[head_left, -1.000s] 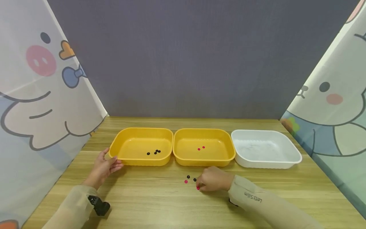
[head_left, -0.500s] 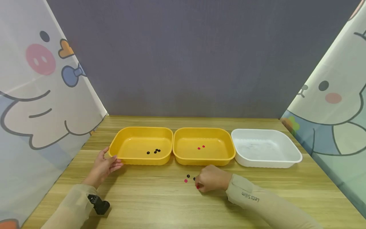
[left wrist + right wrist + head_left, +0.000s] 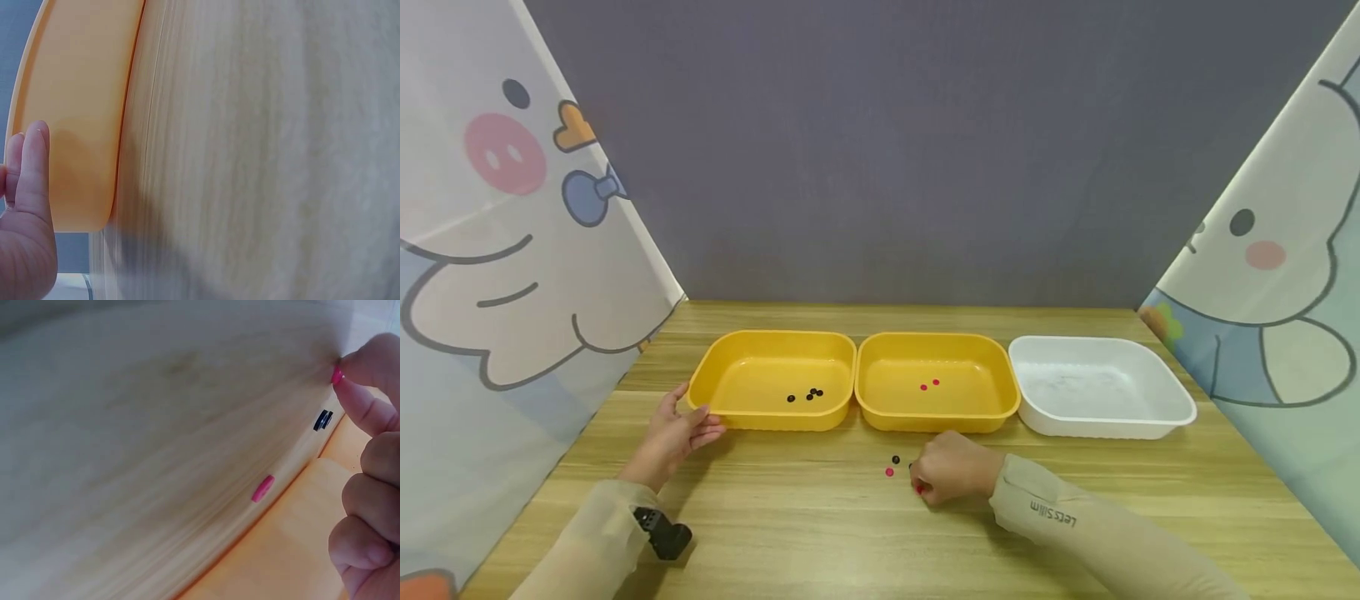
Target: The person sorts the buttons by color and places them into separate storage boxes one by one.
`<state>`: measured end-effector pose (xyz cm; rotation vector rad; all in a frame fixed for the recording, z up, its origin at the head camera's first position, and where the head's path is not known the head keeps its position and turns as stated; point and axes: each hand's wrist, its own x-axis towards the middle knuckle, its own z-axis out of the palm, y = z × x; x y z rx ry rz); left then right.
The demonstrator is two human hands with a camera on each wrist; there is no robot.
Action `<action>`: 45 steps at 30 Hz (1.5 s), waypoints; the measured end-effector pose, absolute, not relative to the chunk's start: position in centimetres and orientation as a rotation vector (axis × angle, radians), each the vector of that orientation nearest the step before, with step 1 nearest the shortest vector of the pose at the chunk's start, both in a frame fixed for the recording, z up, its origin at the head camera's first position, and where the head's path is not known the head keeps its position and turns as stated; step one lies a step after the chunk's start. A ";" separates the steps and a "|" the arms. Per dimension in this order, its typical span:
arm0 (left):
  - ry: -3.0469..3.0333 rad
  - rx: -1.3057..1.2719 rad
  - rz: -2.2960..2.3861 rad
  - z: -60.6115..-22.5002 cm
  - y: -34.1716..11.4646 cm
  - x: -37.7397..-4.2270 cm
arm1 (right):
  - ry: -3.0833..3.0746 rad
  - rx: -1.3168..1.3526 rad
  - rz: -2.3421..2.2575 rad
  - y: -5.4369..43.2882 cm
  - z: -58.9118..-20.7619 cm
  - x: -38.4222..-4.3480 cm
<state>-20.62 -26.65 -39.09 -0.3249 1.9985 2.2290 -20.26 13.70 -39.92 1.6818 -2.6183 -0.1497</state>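
Observation:
In the head view my right hand (image 3: 957,468) is low over the table before the middle yellow tray (image 3: 887,383). Thumb and index finger pinch a small pink button (image 3: 337,375), while the other fingers curl in. Beside it on the wood lie a pink button (image 3: 890,472) and a black button (image 3: 896,459); another black one shows partly behind my fingers. At the left yellow tray (image 3: 752,375), my left hand (image 3: 668,435) rests against the front left corner. In the left wrist view its straight fingers (image 3: 32,175) touch the tray's outer wall.
Several black buttons (image 3: 809,397) lie in the left tray, and two pink buttons (image 3: 923,387) in the middle one. A white tray (image 3: 1090,392) completes the row on the right. A grey panel (image 3: 910,167) stands behind the table, with printed cloths at both sides.
My right hand has shifted slightly left, covering more of the nearby black button, and the pink button is now between its fingertips. My left hand stays at the tray corner.

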 end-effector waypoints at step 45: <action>1.883 -0.389 2.311 -39.0 -26.7 -20.4 | -2.590 1.687 0.077 14.9 -37.5 -21.4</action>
